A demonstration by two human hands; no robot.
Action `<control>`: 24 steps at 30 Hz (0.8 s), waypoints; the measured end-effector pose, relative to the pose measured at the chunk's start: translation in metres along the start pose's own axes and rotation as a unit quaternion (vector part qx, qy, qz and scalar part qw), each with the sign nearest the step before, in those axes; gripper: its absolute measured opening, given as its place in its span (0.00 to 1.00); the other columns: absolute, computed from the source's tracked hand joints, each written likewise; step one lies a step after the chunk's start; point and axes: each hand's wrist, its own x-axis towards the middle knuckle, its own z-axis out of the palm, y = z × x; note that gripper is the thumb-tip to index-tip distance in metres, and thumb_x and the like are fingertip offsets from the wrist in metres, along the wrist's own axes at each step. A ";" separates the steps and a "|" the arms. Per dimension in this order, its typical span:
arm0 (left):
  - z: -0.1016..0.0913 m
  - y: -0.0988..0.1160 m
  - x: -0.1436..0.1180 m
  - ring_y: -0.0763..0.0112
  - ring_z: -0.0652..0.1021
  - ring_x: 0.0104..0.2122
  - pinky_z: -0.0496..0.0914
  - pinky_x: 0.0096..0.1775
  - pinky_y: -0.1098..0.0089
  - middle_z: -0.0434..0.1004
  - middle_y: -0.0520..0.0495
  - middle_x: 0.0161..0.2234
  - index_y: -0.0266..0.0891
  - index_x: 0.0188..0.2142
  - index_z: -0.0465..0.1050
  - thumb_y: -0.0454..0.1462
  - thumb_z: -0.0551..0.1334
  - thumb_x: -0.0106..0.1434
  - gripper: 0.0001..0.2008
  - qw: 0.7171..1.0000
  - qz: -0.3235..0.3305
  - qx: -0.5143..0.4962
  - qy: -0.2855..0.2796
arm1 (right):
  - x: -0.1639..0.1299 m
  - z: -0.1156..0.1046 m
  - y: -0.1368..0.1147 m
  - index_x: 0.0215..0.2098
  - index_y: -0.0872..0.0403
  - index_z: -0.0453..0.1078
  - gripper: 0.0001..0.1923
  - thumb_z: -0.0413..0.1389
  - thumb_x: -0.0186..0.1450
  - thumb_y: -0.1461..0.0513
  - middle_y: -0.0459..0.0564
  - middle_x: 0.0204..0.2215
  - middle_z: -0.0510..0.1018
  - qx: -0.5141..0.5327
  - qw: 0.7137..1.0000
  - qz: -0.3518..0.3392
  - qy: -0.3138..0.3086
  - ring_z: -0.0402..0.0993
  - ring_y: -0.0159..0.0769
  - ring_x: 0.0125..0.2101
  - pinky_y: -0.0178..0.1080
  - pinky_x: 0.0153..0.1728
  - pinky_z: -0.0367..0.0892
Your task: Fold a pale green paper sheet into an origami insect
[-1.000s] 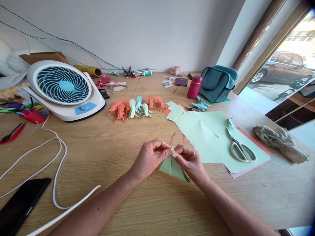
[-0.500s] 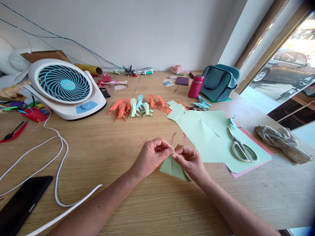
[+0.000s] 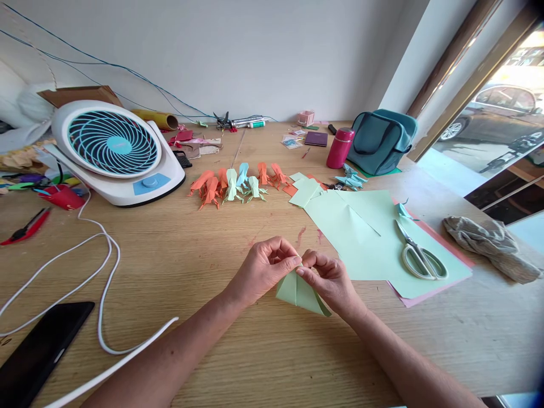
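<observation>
Where the wooden worktop [image 3: 178, 249] runs back to the white wall, the biggest item is a white desk fan [image 3: 114, 150] at far left, face tilted up. A teal bag [image 3: 382, 141] sits at the far right corner, a pink flask [image 3: 338, 148] upright just beside it. Large pale green sheets [image 3: 365, 238] lie flat right of centre over a pink sheet; scissors [image 3: 419, 255] rest on them, blades pointing away toward the wall. A crumpled grey cloth [image 3: 488, 241] lies near the right edge. White cable [image 3: 102, 283] loops across the left side; a black phone [image 3: 40, 351] lies at near left. A row of folded paper figures [image 3: 236, 184], orange, green and blue, stands beyond centre.

Left hand [image 3: 261, 269] and right hand [image 3: 329, 280] meet near the front middle of the worktop. Between them is a folded green paper [image 3: 300, 292], a roughly triangular piece. Its narrow tip points up and away from the person; the wide end fans toward the near edge, lower right corner touching or just above the wood, cannot tell which. Long axis runs near to far, tilted slightly.

Fingers of both hands are drawn together, pinched on the paper's top tip, thumb against forefinger on each side, fingertips of the two hands almost touching.
</observation>
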 end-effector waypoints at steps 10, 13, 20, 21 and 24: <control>0.004 -0.007 -0.001 0.74 0.68 0.28 0.63 0.32 0.74 0.68 0.52 0.27 0.38 0.28 0.68 0.39 0.61 0.66 0.10 0.994 0.059 0.083 0.026 | 0.000 0.000 -0.002 0.26 0.52 0.66 0.15 0.61 0.64 0.53 0.43 0.25 0.70 0.000 1.000 0.005 0.009 0.64 0.32 0.28 0.36 0.32 0.60; 0.003 -0.007 -0.001 0.74 0.66 0.28 0.62 0.32 0.73 0.66 0.53 0.25 0.38 0.29 0.70 0.41 0.56 0.69 0.14 0.995 0.051 0.086 0.027 | 0.000 0.000 -0.002 0.26 0.52 0.66 0.15 0.61 0.65 0.54 0.43 0.24 0.70 -0.004 1.000 0.010 0.011 0.64 0.31 0.27 0.36 0.32 0.60; 0.001 -0.006 -0.001 0.75 0.67 0.27 0.63 0.30 0.74 0.69 0.52 0.25 0.37 0.28 0.69 0.40 0.60 0.66 0.12 0.994 0.052 0.085 0.039 | 0.000 0.001 -0.001 0.26 0.53 0.66 0.15 0.61 0.65 0.54 0.43 0.24 0.69 -0.005 1.000 0.022 0.007 0.64 0.31 0.28 0.36 0.32 0.59; 0.002 -0.007 -0.001 0.75 0.68 0.26 0.63 0.30 0.74 0.69 0.53 0.25 0.37 0.28 0.69 0.40 0.61 0.66 0.11 0.994 0.055 0.089 0.045 | 0.000 0.001 -0.001 0.26 0.53 0.66 0.15 0.61 0.65 0.54 0.43 0.24 0.69 -0.005 1.000 0.023 0.007 0.64 0.31 0.28 0.36 0.32 0.59; 0.004 -0.010 -0.002 0.75 0.69 0.27 0.64 0.32 0.74 0.70 0.52 0.26 0.37 0.28 0.69 0.37 0.61 0.65 0.10 0.987 0.080 0.119 0.069 | -0.001 0.002 -0.002 0.25 0.53 0.65 0.16 0.61 0.65 0.54 0.42 0.24 0.68 -0.005 1.000 0.021 0.002 0.63 0.31 0.28 0.36 0.32 0.58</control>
